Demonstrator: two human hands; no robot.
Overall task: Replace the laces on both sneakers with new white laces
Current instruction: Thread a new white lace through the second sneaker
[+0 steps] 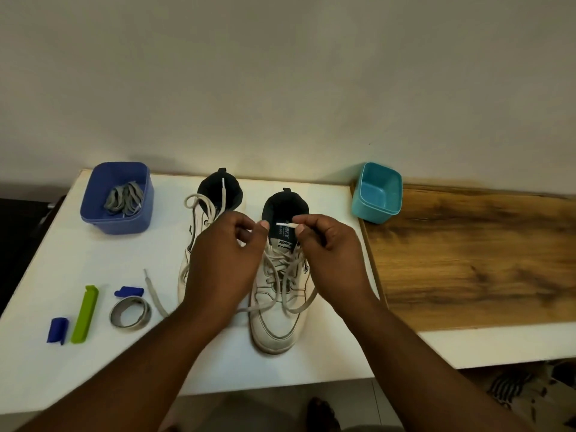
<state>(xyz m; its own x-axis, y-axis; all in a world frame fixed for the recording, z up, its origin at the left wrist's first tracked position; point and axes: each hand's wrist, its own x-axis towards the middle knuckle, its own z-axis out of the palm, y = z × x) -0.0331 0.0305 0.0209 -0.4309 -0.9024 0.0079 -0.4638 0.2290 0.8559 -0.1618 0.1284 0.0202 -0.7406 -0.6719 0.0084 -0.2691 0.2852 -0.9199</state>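
Observation:
Two white sneakers stand side by side on the white table [93, 263], toes toward me. The right sneaker [277, 319] has a white lace [280, 275] crossed loosely through its eyelets. My right hand [330, 254] pinches that lace's tip [285, 225] over the tongue. My left hand [227, 257] hovers over the gap between the shoes with fingers curled beside the collar; what it holds is hidden. The left sneaker [205, 219] is partly behind my left hand, its lace looped at the collar and trailing onto the table [154, 294].
A blue bin [93, 210] at back left holds grey laces [124, 199]. An empty teal bin [378, 194] stands at back right by a wooden board [467, 254]. A green clip [84, 313], two blue clips [57, 330] and a coiled grey band [113, 314] lie front left.

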